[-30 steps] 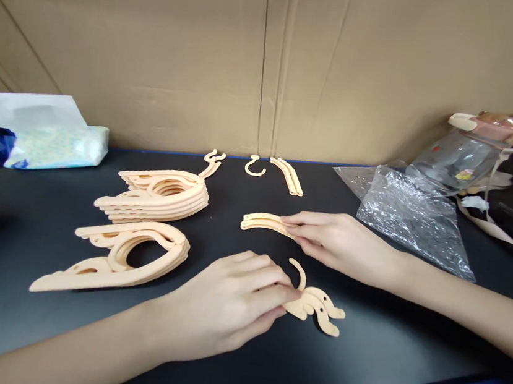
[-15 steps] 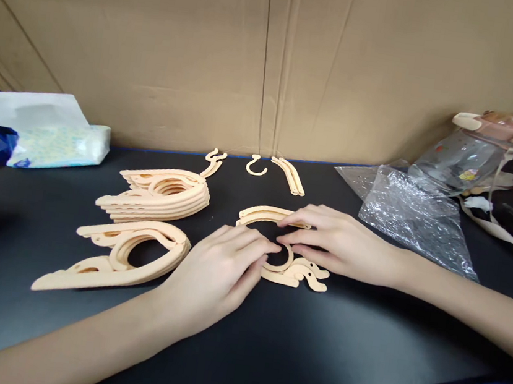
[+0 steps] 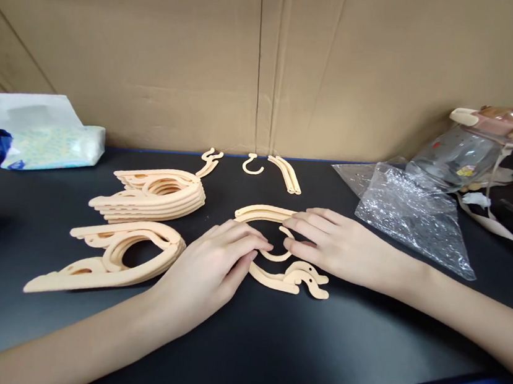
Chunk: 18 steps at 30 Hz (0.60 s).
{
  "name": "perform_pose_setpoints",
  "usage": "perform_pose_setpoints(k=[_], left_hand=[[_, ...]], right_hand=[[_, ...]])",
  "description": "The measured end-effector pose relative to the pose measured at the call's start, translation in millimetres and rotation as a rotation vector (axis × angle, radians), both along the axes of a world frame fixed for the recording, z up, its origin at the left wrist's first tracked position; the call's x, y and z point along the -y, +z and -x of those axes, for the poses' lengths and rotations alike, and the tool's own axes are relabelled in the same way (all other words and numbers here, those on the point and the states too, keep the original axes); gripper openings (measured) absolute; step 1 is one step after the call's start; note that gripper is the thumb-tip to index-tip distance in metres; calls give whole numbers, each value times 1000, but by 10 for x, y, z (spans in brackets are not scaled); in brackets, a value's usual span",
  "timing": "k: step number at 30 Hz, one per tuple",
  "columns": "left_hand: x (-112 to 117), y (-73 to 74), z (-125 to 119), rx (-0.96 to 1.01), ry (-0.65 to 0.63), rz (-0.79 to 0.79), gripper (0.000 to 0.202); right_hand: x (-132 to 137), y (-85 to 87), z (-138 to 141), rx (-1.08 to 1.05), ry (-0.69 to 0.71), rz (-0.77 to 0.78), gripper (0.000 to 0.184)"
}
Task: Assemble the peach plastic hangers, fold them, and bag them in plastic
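Observation:
My left hand (image 3: 214, 268) lies palm down on the black table (image 3: 264, 355), fingers stretched and pressing on a peach plastic hanger part (image 3: 290, 278) with a hook (image 3: 277, 255). My right hand (image 3: 331, 245) rests opposite, fingers flat, its tips touching the hook and a curved peach hanger arm (image 3: 258, 212). The two hands nearly meet over these pieces. Neither hand lifts anything off the table.
Two stacks of folded peach hangers (image 3: 153, 195) (image 3: 111, 255) lie to the left. Loose hooks and arms (image 3: 282, 173) sit by the cardboard wall. A tissue pack (image 3: 48, 135) is far left. A clear plastic bag (image 3: 410, 217) and a bottle (image 3: 467, 149) are at right.
My left hand slid the hook piece from near the front edge up toward the curved arm. My right hand drew in to meet it over the parts.

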State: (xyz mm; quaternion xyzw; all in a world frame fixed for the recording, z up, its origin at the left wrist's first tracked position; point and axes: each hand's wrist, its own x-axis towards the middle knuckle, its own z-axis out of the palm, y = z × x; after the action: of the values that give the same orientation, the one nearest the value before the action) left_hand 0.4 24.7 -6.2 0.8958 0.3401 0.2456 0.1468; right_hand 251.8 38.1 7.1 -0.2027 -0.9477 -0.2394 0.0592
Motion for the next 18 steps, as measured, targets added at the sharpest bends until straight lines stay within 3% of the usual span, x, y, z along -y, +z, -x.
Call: perform_pose_setpoints(k=[5, 9, 12, 18], left_hand=[[-1, -1, 15, -18, 18, -61, 26], [3, 2, 13, 41, 21, -15, 22], [23, 41, -34, 165, 47, 147, 13], [95, 156, -160, 465, 217, 666, 3]], right_hand=[[-3, 68, -28, -30, -6, -71, 25], [4, 94, -44, -61, 7, -111, 26], [23, 82, -37, -128, -34, -98, 25], [190, 13, 60, -551, -234, 9, 25]])
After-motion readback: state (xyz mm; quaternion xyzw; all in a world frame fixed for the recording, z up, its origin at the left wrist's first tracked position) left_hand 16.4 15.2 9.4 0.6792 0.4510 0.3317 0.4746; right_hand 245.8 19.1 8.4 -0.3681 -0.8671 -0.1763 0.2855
